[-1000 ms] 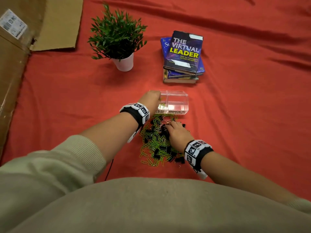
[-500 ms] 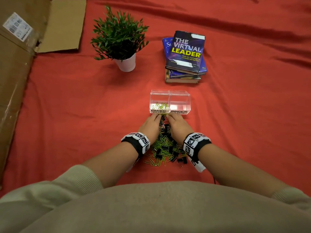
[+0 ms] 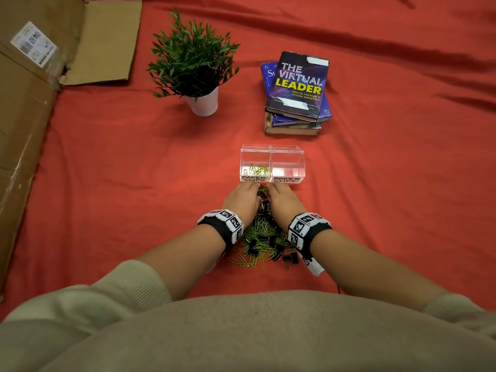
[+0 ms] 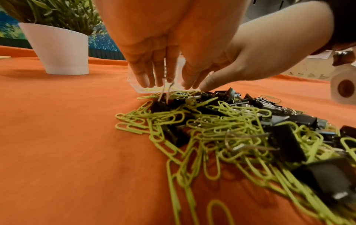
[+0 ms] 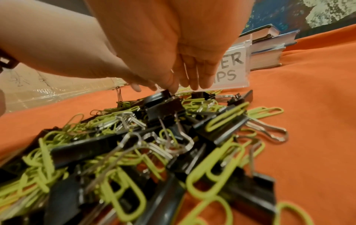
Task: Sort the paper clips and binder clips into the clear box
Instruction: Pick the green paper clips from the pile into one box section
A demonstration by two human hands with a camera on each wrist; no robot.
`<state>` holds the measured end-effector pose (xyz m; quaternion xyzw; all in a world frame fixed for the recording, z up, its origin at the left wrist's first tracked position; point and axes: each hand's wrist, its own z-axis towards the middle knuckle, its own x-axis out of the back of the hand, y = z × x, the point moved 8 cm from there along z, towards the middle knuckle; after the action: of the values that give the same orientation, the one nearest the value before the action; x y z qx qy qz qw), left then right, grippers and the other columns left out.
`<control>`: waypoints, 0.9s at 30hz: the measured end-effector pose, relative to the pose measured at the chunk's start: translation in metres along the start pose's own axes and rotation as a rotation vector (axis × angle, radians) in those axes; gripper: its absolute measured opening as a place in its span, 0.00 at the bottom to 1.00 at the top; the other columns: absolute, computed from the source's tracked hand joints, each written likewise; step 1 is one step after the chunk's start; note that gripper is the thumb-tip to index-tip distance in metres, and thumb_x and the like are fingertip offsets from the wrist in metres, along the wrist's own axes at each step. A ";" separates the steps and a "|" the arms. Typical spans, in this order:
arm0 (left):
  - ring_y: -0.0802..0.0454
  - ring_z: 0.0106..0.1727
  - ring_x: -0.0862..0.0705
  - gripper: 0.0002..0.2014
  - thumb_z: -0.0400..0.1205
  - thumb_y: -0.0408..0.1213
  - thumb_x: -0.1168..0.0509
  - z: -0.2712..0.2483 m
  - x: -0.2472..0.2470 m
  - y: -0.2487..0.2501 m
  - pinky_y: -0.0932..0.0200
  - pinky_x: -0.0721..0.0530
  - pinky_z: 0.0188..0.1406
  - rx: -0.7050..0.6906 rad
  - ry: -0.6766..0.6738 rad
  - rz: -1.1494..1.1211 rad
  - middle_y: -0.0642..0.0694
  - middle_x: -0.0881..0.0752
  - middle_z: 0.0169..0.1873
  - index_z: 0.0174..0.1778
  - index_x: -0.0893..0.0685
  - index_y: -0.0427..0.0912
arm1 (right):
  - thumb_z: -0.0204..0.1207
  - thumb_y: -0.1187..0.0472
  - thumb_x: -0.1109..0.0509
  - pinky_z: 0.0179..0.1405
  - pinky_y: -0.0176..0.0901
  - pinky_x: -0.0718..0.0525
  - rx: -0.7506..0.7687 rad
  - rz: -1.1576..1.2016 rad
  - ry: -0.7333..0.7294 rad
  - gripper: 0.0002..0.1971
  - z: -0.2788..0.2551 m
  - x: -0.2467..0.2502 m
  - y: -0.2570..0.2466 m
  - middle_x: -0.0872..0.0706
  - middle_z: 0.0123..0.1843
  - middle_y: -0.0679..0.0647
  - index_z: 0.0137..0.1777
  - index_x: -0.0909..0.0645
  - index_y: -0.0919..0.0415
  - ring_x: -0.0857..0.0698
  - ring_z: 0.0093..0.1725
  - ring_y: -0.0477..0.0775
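Observation:
A clear two-compartment box (image 3: pixel 272 163) stands on the red cloth. Its left half, labelled PAPER CLIPS, holds several green paper clips (image 3: pixel 257 170); the right half, labelled BINDER CLIPS, looks bare. Just in front of it lies a mixed pile (image 3: pixel 261 238) of green paper clips (image 4: pixel 221 126) and black binder clips (image 5: pixel 163 108). Both hands hover side by side over the pile's far end. My left hand (image 3: pixel 243 197) (image 4: pixel 167 80) points straight fingers down, with a binder clip's wire handle (image 4: pixel 165 89) standing between them. The fingertips of my right hand (image 3: pixel 281 200) (image 5: pixel 183 82) touch a black binder clip (image 5: pixel 166 93).
A potted plant (image 3: pixel 196 65) stands at the back left and a stack of books (image 3: pixel 296 95) behind the box. Flattened cardboard (image 3: pixel 32 103) runs along the left edge. A tape roll (image 4: pixel 344 88) sits off to the right in the left wrist view.
My left hand has come back from the box's left side to the pile. Both hands now sit together at the pile's far end, just before the box.

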<state>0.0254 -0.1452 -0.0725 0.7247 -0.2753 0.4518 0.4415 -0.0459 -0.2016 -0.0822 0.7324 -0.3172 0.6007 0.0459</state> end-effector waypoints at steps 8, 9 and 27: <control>0.42 0.68 0.25 0.26 0.77 0.22 0.40 0.006 -0.010 0.003 0.49 0.20 0.63 0.061 -0.038 0.042 0.40 0.23 0.66 0.74 0.29 0.36 | 0.74 0.67 0.36 0.67 0.51 0.28 -0.167 0.042 -0.003 0.20 0.001 -0.005 0.015 0.23 0.63 0.63 0.68 0.25 0.67 0.25 0.64 0.63; 0.42 0.67 0.24 0.26 0.77 0.22 0.40 0.006 -0.011 0.003 0.49 0.20 0.62 0.060 -0.041 0.034 0.41 0.22 0.64 0.73 0.28 0.37 | 0.75 0.66 0.36 0.66 0.51 0.27 -0.160 0.038 -0.010 0.18 0.000 -0.005 0.016 0.21 0.61 0.62 0.65 0.22 0.67 0.24 0.62 0.63; 0.49 0.50 0.13 0.07 0.81 0.35 0.33 -0.003 0.003 -0.040 0.53 0.14 0.55 0.320 -0.118 -0.393 0.43 0.10 0.50 0.51 0.12 0.40 | 0.81 0.64 0.38 0.28 0.34 0.24 -0.214 0.439 0.000 0.05 0.036 0.066 0.007 0.17 0.39 0.52 0.49 0.20 0.62 0.20 0.36 0.50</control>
<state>0.0569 -0.1248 -0.0851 0.8499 -0.0794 0.3524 0.3836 -0.0137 -0.2505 -0.0342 0.6370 -0.5304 0.5594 -0.0085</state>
